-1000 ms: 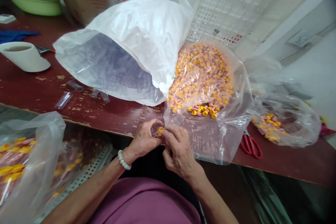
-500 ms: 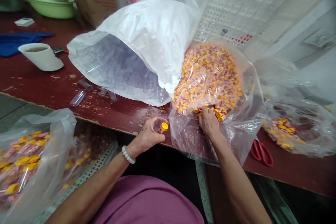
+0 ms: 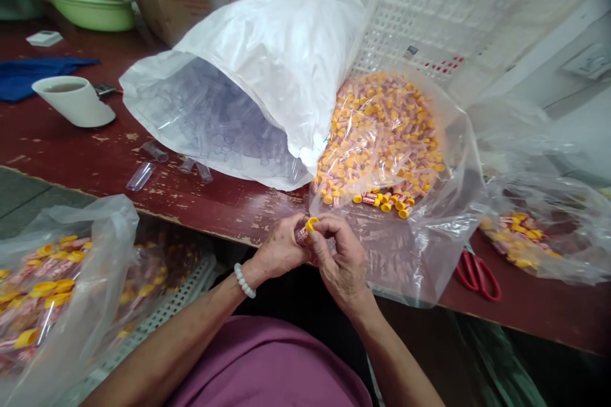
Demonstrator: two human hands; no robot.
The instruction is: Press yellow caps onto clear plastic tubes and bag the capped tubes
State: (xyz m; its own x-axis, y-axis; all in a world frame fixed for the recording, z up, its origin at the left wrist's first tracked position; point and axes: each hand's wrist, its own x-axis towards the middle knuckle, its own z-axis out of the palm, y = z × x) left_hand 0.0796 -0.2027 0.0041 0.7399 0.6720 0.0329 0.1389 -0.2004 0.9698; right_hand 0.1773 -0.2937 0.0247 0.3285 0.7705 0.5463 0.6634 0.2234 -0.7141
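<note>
In front of my body the two hands meet at the table's edge. My left hand [image 3: 282, 244], with a pale bead bracelet on its wrist, is closed around a clear plastic tube, mostly hidden by the fingers; red-and-white print shows at its end. Thumb and fingers of my right hand [image 3: 340, 255] pinch a yellow cap [image 3: 312, 224] at that end. How far the cap sits in the tube I cannot tell. Beyond the hands lies a clear bag [image 3: 405, 273] of yellow-capped, red-printed pieces [image 3: 386, 133], several spilling at its mouth. Left of it, a white sack [image 3: 272, 44] opens on clear tubes [image 3: 214, 114].
Loose tubes [image 3: 141, 176] lie before the sack. Red-handled scissors [image 3: 478, 275] and another bag of capped pieces [image 3: 525, 235] are on the right. A white cup [image 3: 71, 102] stands at left. A filled bag [image 3: 109, 267] is below left; a white crate [image 3: 396, 32] stands behind.
My right hand has left the pieces at the bag's mouth and come left to my left hand. It now pinches the yellow cap. My left hand has shifted slightly right.
</note>
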